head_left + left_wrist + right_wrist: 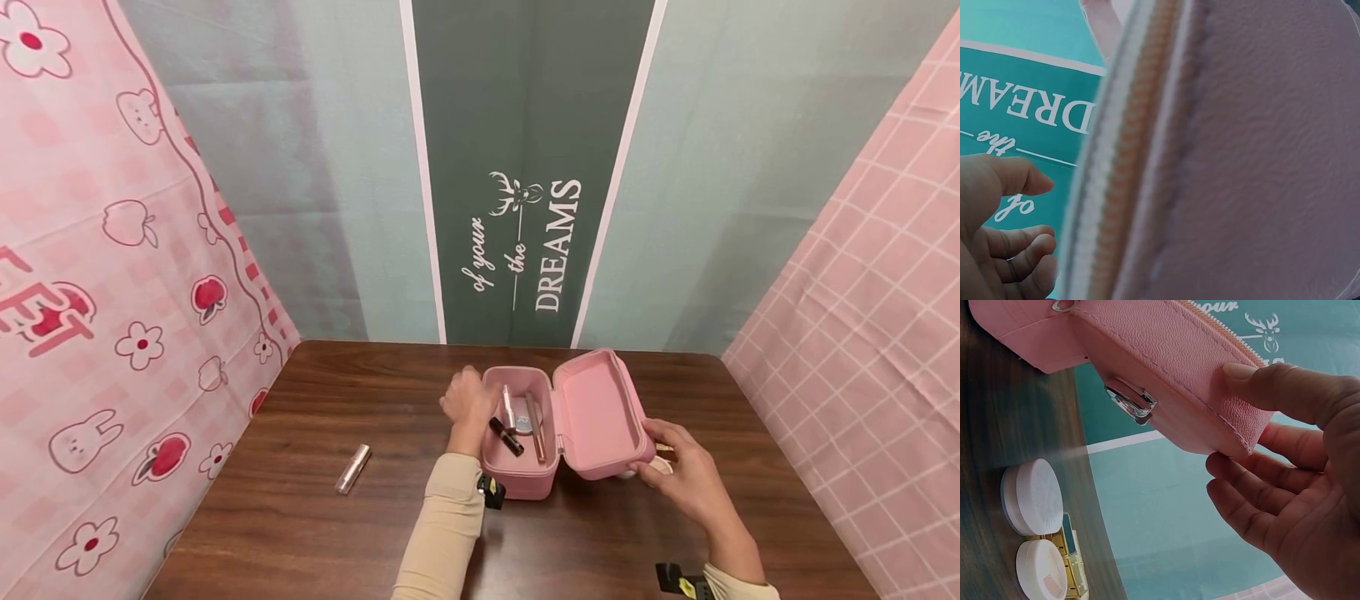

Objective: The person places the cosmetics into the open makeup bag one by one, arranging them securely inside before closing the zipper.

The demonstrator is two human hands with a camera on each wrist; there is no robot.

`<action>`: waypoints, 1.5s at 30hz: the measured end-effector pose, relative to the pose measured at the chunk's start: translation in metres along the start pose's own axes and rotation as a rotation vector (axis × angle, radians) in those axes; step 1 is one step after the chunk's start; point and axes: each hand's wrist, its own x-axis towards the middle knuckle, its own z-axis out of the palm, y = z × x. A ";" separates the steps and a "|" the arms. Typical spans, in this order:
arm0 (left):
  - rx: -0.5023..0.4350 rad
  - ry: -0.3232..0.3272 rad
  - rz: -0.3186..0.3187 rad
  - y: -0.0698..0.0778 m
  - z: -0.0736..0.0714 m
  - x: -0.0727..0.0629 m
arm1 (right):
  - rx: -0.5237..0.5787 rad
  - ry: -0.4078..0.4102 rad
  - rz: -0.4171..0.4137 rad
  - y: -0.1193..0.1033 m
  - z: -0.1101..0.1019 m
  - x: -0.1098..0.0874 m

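A pink zip-up cosmetic case [517,486] stands on the table with its lid [600,408] swung out to the right. My right hand [686,467] pinches the lid's outer corner, thumb on the side wall, fingers [1241,512] beneath. My left hand [468,400] is at the case's left rim, thumb side toward the opening; its fingers [1022,259] are loosely bent with nothing visible between them. Inside the case lie a black tube [506,437], a slim rose-gold stick [536,429], a pale lipstick-like tube [509,408] and a round grey item [522,423].
A silvery-pink lipstick tube [353,469] lies on the brown table [300,433] to the left. Two round white containers [1038,497] and a gold case [1072,556] stand beyond the lid, mostly hidden in the head view. Fabric backdrops enclose the table.
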 end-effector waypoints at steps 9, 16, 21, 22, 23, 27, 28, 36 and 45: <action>-0.022 0.015 -0.012 -0.001 0.000 0.003 | -0.009 0.013 -0.015 0.000 0.001 0.001; 0.013 -0.018 0.085 -0.006 -0.002 0.001 | 0.001 0.007 -0.006 0.001 0.001 0.001; 0.156 -0.250 0.307 -0.008 -0.021 -0.008 | -0.008 0.007 -0.010 0.000 0.001 0.002; 0.175 -0.297 0.343 -0.009 -0.025 -0.010 | -0.009 0.007 -0.011 -0.001 0.001 0.002; 0.189 -0.338 0.369 -0.010 -0.028 -0.012 | -0.012 0.007 -0.011 -0.001 0.001 0.002; 0.202 -0.396 0.414 -0.013 -0.035 -0.014 | -0.015 0.005 -0.008 0.000 0.001 0.002; 0.199 -0.396 0.419 -0.014 -0.035 -0.013 | -0.013 0.006 -0.008 0.000 0.001 0.002; 0.196 -0.353 0.449 -0.020 -0.034 -0.013 | 0.008 0.020 -0.028 0.002 0.002 0.004; 0.210 -0.226 0.512 -0.042 -0.037 -0.028 | -0.004 0.014 -0.036 0.001 0.002 0.004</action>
